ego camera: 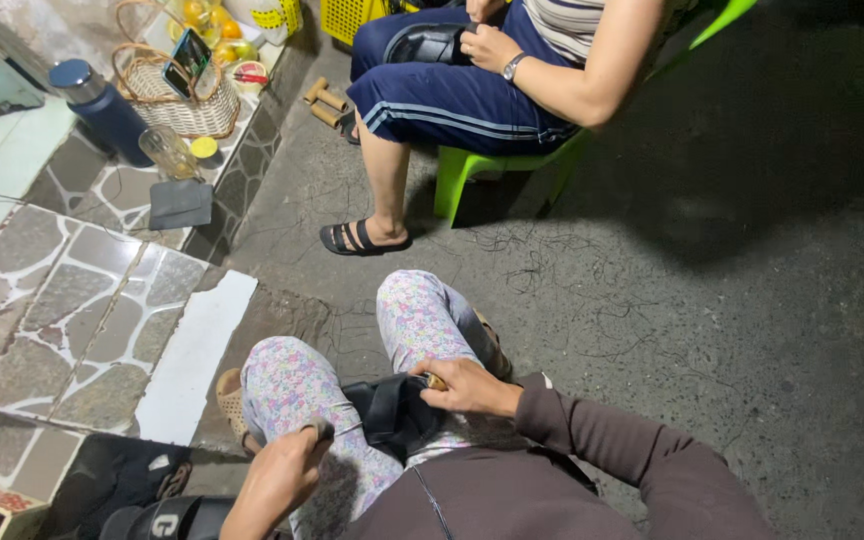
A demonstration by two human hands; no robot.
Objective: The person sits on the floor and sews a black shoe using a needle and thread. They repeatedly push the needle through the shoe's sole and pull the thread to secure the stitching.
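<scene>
A view looking down at a seated person's lap, legs in pale floral trousers, arms in brown sleeves. At the centre, low in the frame, a black leather piece (392, 412) lies folded between the knees; it is dark, smooth and slightly glossy, with a curved strap-like edge. The right hand (464, 385), at about 3 o'clock from the piece, rests on its upper edge with fingers curled together, pinching a small tan tool (436, 381) against it. The left hand (284, 468), at about 8 o'clock from the piece, sits on the left knee in a loose fist; whether it grips anything cannot be told.

At 12 o'clock a second person sits on one green plastic chair (472, 168), wearing navy trousers, one wristwatch and one visible black sandal (360, 238), holding another black leather piece (430, 42) on the lap. At 10 o'clock, on a stone-tiled ledge (52, 300), stand one dark blue flask (102, 108), one wicker basket (177, 98) and one clear glass (167, 152).
</scene>
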